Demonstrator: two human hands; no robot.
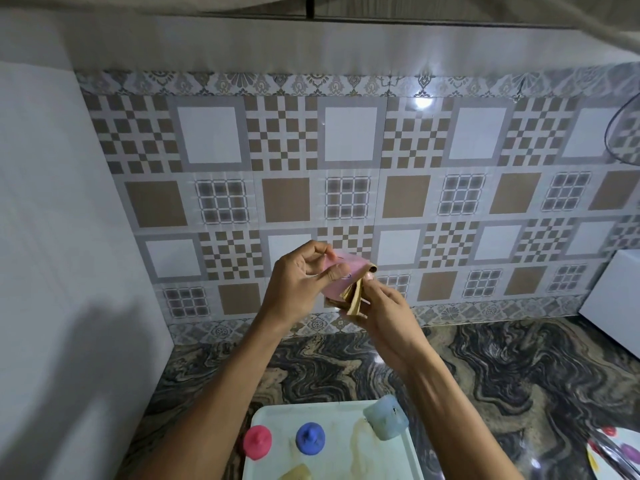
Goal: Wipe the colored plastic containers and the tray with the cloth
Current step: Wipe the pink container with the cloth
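1. Presently, on my feed, the left hand's point(298, 285) fingers point(313, 254) are curled round the far side of a pink container point(348, 266), and its thumb presses the near face, so the container is gripped and held up in the air.
2. Just right of that thumb, the right hand point(388, 317) pinches a folded tan cloth point(353, 301). One fingertip of that hand shows past the cloth's top edge.
3. The cloth touches the pink container's lower right side, between the two hands. I cannot tell how much of it lies behind the container.
4. Both forearms run down and toward me from the hands.
5. Well below the fingers, a pale tray point(332, 415) lies on the marbled dark countertop point(519, 368).
6. Under the left forearm's line, a pink knobbed piece point(257, 442) and a blue knobbed piece point(310, 438) stand on the tray, near each other but apart.
7. Below the right wrist, a pale blue container point(386, 417) sits by the tray's far right corner. A brownish smear marks the tray just beside it.
8. A yellow piece point(296, 472) shows at the tray's near edge, cut off by the frame.
9. Behind the fingers rises a patterned tiled wall point(346, 168).
10. Far right of the hands are a white box point(616, 306) and, lower, a plate point(614, 448) with coloured bits.
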